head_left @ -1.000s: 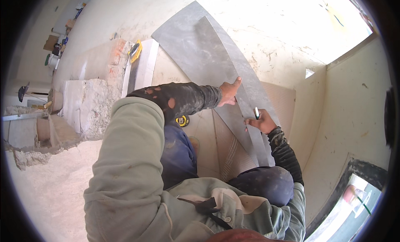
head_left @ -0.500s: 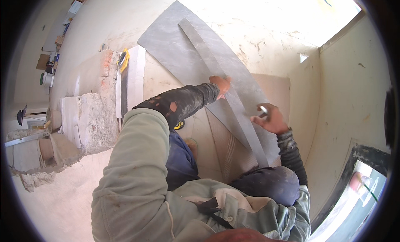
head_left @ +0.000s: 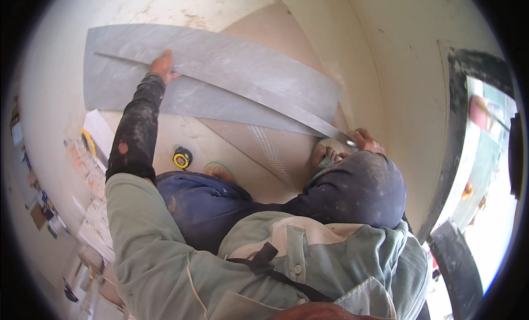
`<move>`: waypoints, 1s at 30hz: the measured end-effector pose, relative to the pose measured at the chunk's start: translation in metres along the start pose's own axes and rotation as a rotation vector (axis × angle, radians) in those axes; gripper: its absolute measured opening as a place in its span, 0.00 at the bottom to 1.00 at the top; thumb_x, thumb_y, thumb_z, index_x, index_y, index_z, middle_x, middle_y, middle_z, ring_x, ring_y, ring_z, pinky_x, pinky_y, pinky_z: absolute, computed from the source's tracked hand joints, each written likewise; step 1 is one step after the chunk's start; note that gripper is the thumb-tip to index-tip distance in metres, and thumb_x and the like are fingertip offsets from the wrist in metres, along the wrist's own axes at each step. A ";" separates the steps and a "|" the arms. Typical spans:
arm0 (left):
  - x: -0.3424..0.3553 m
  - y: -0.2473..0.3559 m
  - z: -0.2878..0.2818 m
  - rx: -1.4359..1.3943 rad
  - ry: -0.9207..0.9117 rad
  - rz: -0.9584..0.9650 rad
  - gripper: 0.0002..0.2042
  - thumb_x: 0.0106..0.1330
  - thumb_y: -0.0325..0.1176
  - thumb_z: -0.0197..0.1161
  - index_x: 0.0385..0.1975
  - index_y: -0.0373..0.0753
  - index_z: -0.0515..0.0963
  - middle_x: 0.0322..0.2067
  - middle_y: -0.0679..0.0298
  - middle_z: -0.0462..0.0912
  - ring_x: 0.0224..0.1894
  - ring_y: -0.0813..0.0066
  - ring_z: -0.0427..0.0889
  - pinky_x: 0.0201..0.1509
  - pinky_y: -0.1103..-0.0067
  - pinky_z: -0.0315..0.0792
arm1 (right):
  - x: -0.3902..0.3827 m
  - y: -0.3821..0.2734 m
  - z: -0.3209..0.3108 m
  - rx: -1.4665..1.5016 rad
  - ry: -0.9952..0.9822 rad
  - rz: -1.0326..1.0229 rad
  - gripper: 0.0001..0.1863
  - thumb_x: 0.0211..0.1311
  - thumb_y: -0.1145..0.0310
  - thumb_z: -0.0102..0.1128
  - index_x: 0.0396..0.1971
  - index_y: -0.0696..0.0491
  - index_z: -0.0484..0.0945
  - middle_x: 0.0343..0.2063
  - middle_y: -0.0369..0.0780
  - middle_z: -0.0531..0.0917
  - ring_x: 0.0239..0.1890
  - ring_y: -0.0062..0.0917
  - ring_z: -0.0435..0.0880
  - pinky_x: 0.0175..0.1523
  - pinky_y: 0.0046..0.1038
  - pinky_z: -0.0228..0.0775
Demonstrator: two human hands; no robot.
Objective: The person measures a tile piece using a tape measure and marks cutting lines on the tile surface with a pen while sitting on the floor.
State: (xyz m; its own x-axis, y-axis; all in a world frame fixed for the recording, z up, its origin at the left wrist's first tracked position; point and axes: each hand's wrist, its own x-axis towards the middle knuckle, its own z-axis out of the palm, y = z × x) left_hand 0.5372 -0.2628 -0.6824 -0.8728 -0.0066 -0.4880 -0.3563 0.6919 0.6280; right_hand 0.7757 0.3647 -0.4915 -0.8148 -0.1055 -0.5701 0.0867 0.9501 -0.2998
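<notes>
A long grey straightedge lies slantwise across a grey stone-look tile. My left hand, arm stretched out, grips the straightedge toward its far left part, thumb and fingers around its edges. Close to my right knee, my right hand is closed at the near right end of the straightedge. A small white stick shows at its fingers; its exact kind cannot be made out. The right wrist is hidden behind my knee.
Beneath the grey tile lies a beige-brown tile with a ribbed part. A yellow and black tape measure rests on the floor near my left foot. A broken brick edge is at left, a dark-framed doorway at right.
My view has swung to the right. My right hand has come down from above the tile to the straightedge's near end. The left hand still holds the straightedge.
</notes>
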 end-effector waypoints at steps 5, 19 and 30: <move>0.004 0.069 0.014 -0.601 0.097 -0.552 0.31 0.72 0.55 0.49 0.68 0.40 0.60 0.62 0.57 0.69 0.60 0.58 0.72 0.60 0.59 0.70 | 0.005 0.024 0.048 0.014 0.269 -0.032 0.23 0.51 0.61 0.69 0.48 0.49 0.78 0.48 0.40 0.79 0.44 0.42 0.83 0.46 0.40 0.77; 0.033 0.088 0.006 -0.470 0.345 -0.526 0.31 0.60 0.45 0.71 0.56 0.29 0.72 0.56 0.54 0.75 0.55 0.62 0.75 0.59 0.63 0.71 | 0.090 0.032 0.044 -0.002 0.483 -0.231 0.20 0.51 0.66 0.70 0.46 0.48 0.80 0.37 0.36 0.79 0.31 0.35 0.83 0.34 0.36 0.77; 0.070 0.056 0.001 -0.441 0.437 -0.438 0.38 0.51 0.39 0.78 0.55 0.17 0.69 0.59 0.49 0.74 0.58 0.63 0.73 0.67 0.71 0.62 | 0.113 0.039 0.054 0.098 0.519 -0.192 0.17 0.52 0.64 0.68 0.43 0.49 0.81 0.40 0.36 0.80 0.38 0.34 0.84 0.39 0.35 0.78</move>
State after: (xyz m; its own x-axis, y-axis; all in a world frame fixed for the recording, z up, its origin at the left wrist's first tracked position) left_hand 0.4562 -0.2239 -0.6815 -0.6410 -0.5634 -0.5213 -0.7208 0.2085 0.6610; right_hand 0.7181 0.3742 -0.6089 -0.9942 -0.0923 -0.0544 -0.0586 0.8935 -0.4453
